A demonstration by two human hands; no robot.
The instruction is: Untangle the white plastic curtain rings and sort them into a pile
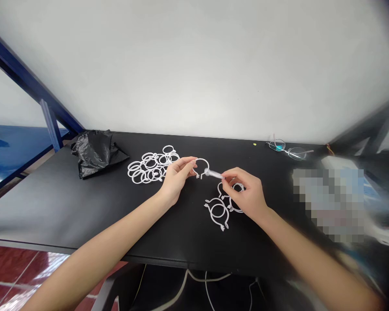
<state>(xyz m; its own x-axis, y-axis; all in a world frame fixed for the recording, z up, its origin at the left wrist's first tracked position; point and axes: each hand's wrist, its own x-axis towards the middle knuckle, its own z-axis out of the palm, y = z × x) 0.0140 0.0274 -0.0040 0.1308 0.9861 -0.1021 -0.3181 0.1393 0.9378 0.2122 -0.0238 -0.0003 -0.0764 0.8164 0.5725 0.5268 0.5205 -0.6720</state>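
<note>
My left hand (178, 177) pinches a white plastic ring (208, 164) that has a gap with small clasp ends at its lower side. In my right hand (244, 190), thumb and fingers are closed on a second white ring (215, 174), seen nearly edge-on. The two rings meet between my hands; whether they are linked I cannot tell. Below them lie several white rings (218, 211), some opened at their clasps and partly covered by my right hand. A larger pile of white rings (151, 162) rests beside my left hand.
A crumpled black plastic bag (95, 153) sits at the left on the black table (181, 237). Eyeglasses (287, 149) lie at the back right. A blurred, pixelated white item (340, 164) is on the right. Cables (181, 289) hang below the front edge.
</note>
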